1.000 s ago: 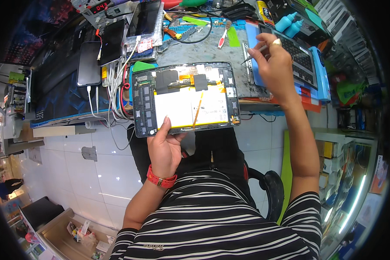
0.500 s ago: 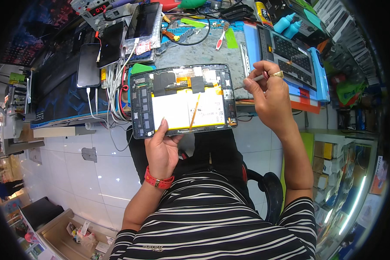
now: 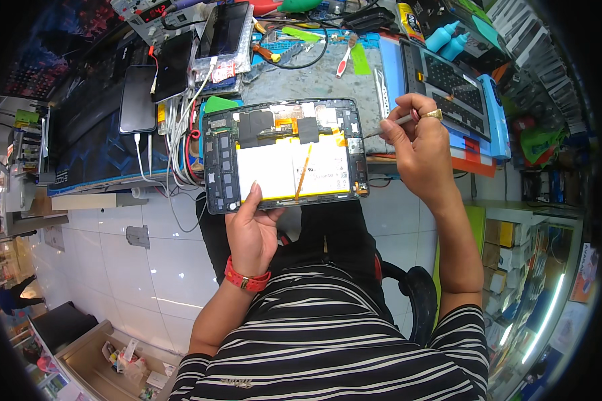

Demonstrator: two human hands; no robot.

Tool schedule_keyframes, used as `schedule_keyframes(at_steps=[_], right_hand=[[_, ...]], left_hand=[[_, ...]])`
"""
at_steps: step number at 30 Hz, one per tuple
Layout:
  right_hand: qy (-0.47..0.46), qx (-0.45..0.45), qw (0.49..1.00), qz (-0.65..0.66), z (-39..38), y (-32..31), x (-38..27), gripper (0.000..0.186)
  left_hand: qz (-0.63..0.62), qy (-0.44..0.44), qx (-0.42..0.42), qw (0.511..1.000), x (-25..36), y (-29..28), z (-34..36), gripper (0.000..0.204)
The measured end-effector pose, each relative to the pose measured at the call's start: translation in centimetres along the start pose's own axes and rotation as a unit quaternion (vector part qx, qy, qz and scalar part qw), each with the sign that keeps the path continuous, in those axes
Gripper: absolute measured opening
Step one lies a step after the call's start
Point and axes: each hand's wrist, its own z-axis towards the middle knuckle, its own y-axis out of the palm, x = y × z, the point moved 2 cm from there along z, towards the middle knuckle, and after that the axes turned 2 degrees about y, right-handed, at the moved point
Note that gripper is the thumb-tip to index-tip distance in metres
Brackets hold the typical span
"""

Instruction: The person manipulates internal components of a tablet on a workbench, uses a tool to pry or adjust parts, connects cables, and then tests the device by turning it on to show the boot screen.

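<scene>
While the opened tablet (image 3: 286, 155) rests on the bench edge, the left hand (image 3: 253, 227) pinches its near rim, thumb on top. Just right of it, the right hand (image 3: 418, 144) pinches a thin tool (image 3: 389, 125), tip near the tablet's right edge.

The right hand (image 3: 418, 144) is now lower and closer to the opened tablet (image 3: 285, 155) than one second ago, when it was up over the keyboard (image 3: 453, 83). The tip of its thin tool (image 3: 389, 124) now points at the tablet's right edge.
</scene>
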Motion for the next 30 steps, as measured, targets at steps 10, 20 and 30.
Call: schedule_keyframes(at_steps=[10,20,30], right_hand=[[-0.010,0.007,1.000,0.002,0.0,0.1,0.2,0.029],[-0.105,-0.018,0.991,-0.079,0.0,0.2,-0.7,0.024],[-0.044,-0.068,0.985,-0.149,1.7,0.1,-2.3,0.025]], left_hand=[[-0.006,0.004,-0.001,1.000,0.0,0.1,0.0,0.033],[-0.004,0.003,0.005,1.000,-0.1,0.0,0.0,0.033],[-0.003,0.008,0.011,1.000,0.0,-0.2,0.0,0.034]])
